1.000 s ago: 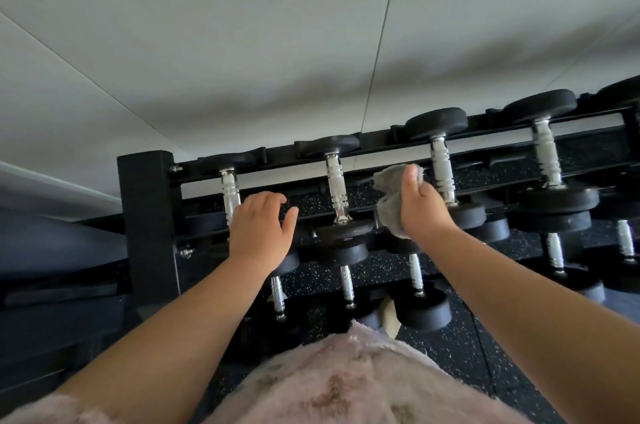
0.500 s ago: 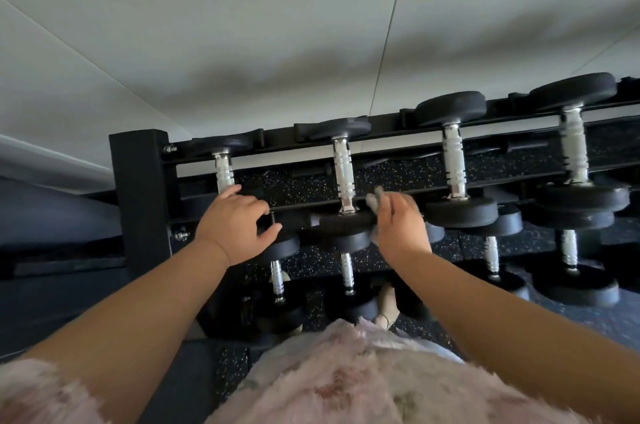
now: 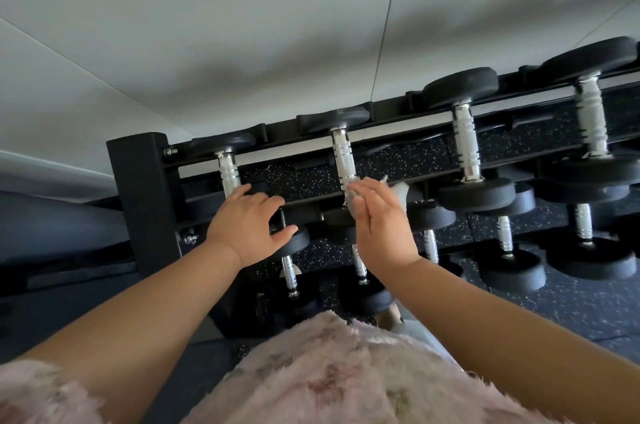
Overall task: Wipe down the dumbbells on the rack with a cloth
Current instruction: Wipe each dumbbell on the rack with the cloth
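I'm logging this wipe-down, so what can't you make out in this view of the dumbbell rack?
Head view only:
Cloth: mostly hidden behind the right hand.
Second dumbbell: near head partly behind that hand.
Leftmost dumbbell: near head partly under the left hand.
Lower dumbbells: near ends hidden by the pink garment.

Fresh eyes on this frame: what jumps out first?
Two hands at centre: the right hand holds a grey cloth at the chrome handle of the second dumbbell. The left hand rests over the leftmost dumbbell. Bigger dumbbells line the black rack rightward.
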Demonstrator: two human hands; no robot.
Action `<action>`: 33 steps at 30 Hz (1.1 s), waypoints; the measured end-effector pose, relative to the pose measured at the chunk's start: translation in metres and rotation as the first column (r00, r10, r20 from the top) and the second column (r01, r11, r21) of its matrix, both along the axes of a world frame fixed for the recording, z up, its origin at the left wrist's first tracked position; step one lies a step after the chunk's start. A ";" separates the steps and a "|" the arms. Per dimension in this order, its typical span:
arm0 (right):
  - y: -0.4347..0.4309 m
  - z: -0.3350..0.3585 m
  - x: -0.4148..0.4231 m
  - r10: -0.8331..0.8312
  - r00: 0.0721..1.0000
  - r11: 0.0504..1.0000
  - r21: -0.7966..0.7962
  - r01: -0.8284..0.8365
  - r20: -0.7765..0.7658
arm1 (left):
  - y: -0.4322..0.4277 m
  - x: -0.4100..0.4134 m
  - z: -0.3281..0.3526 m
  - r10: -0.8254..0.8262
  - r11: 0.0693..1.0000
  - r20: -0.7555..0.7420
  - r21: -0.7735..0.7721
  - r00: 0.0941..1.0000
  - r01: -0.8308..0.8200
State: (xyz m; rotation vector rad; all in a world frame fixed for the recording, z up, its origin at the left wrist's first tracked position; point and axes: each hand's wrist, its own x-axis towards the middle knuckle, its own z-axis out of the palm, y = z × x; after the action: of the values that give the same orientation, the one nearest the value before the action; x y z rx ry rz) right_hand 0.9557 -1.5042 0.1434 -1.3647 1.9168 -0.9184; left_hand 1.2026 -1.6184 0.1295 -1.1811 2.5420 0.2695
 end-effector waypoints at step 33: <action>-0.089 0.017 -0.028 0.379 0.902 0.751 0.639 -0.169 -0.206 | 0.002 -0.002 -0.001 0.003 0.998 -0.070 -0.066 0.998 -0.008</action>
State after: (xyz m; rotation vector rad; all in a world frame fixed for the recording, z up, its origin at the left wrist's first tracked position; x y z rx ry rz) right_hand 0.9278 -1.5937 0.1606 -1.3850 1.9180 0.1068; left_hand 1.2006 -1.6161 0.1286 -1.2237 2.6273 0.2341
